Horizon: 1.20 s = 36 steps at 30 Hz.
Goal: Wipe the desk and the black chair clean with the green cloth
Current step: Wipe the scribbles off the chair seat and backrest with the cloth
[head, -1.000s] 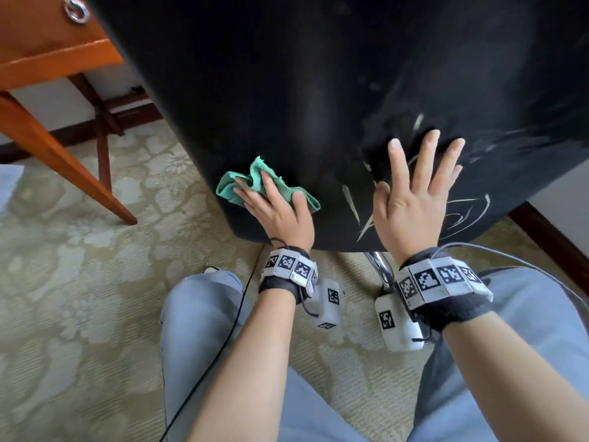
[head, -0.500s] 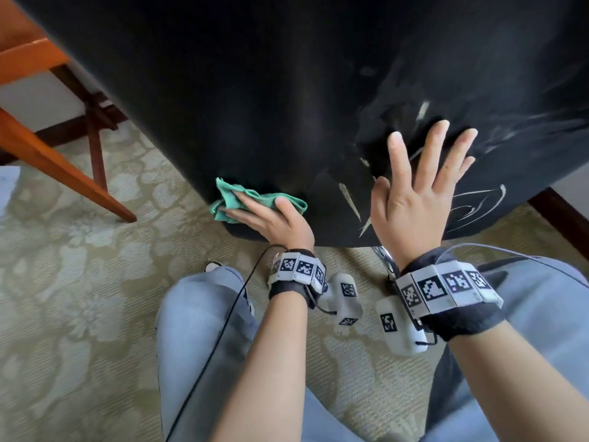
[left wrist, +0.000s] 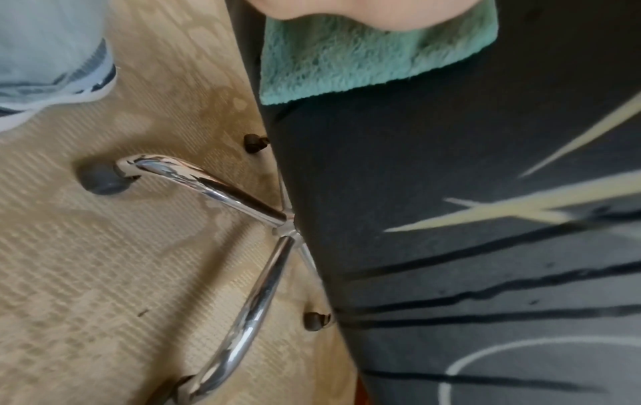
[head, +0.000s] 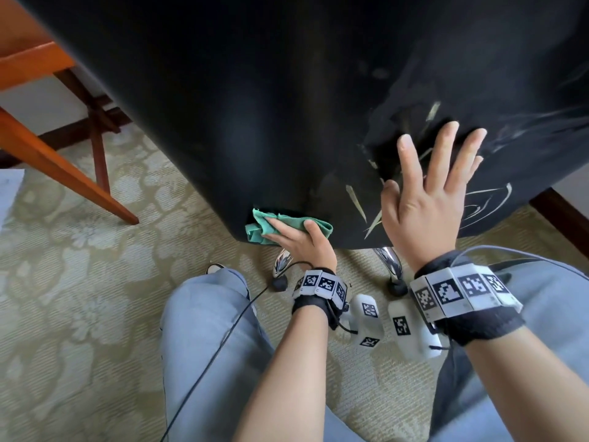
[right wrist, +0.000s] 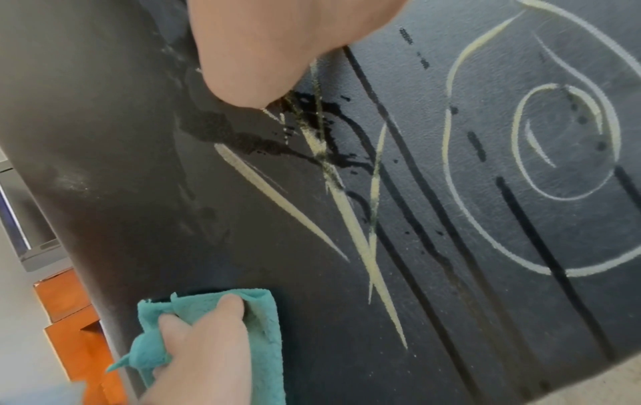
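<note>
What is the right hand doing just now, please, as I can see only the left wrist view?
Observer: The right hand lies flat, fingers spread, on the back of the black chair; it holds nothing.
Operator: Thank you. Where is the left hand relative to it?
Observer: The left hand grips the green cloth at the chair's lower edge, to the left of the right hand and lower down.
Operator: Are there marks I cannot see?
Observer: Yes, the right wrist view shows a wet black smear beside the right thumb and a whole pale spiral, both unwiped.
</note>
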Tool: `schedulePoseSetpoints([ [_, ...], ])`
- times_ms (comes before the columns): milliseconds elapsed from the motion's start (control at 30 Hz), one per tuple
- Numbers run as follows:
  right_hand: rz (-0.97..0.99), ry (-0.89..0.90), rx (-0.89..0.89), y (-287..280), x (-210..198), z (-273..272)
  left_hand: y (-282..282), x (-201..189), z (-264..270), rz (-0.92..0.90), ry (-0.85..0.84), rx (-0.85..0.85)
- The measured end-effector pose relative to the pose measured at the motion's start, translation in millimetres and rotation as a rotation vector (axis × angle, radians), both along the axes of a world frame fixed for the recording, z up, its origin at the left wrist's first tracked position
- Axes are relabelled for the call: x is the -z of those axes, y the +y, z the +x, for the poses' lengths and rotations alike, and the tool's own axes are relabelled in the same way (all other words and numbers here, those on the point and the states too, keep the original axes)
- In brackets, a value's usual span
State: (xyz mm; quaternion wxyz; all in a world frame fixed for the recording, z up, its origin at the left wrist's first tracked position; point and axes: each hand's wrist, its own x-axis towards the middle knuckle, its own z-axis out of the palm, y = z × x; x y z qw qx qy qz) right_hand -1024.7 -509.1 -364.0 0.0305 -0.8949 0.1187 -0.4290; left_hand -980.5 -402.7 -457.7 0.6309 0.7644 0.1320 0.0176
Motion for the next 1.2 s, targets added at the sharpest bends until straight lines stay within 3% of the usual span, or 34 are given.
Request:
schedulePoseSetpoints([
  [133, 0.002, -0.001, 0.0, -0.3, 0.9, -0.5, 2.7, -21.2, 9.4, -0.111, -0.117, -0.059],
  [267, -0.012, -0.008, 0.014, -1.0, 1.9, 0.3, 13.2, -45.2, 23.1, -0.093, -0.252, -0.091],
  [700, -0.03, -0.035, 0.019, -2.0, 5.7, 2.9, 25.8, -26.9, 23.1, 0.371, -0.534, -0.011],
  [833, -0.041, -0.023, 0.018, -2.6, 4.4, 1.6, 23.5, -27.2, 24.2, 0.382, -0.505, -0.053],
  [967, -0.059, -0.003, 0.018, -3.2, 4.7, -0.8, 20.2, -20.1, 28.3, 0.273, -0.414, -0.092],
  [1200, -0.065, -0.005, 0.007, -5.1, 8.7, -0.5, 24.4, 17.8, 20.1, 0.119, -0.044, -0.057],
])
